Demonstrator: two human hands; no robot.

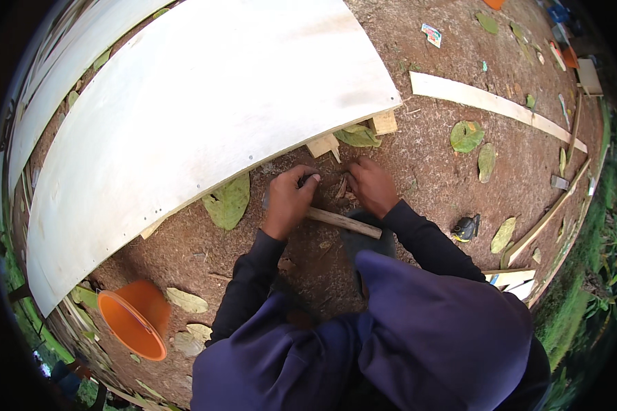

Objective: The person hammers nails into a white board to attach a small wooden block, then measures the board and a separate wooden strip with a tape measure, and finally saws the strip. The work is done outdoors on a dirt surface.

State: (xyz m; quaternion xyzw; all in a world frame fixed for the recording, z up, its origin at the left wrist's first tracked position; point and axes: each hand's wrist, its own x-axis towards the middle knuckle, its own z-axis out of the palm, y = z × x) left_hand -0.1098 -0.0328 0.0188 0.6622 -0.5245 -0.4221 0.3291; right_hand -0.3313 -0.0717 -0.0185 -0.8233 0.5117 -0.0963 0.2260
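My left hand (291,198) is closed near the front edge of a large pale plywood sheet (233,89). A wooden-handled hammer (343,222) passes under its palm, gripped close to the head, with the handle sticking out to the right. Thumb and forefinger of this hand are drawn together; anything small between them is hidden. Just to the right, my right hand (373,186) has its fingers bent and pinched low over the soil. What it holds, if anything, cannot be made out. Short wood blocks (384,123) show beneath the sheet's edge, just beyond my hands.
An orange bucket (137,318) lies tipped at the left. At the right are a tape measure (465,228), a long wood strip (493,103) and a thin batten (548,212). Large leaves (467,136) are scattered over brown soil. Another pale sheet (68,82) lies at the far left.
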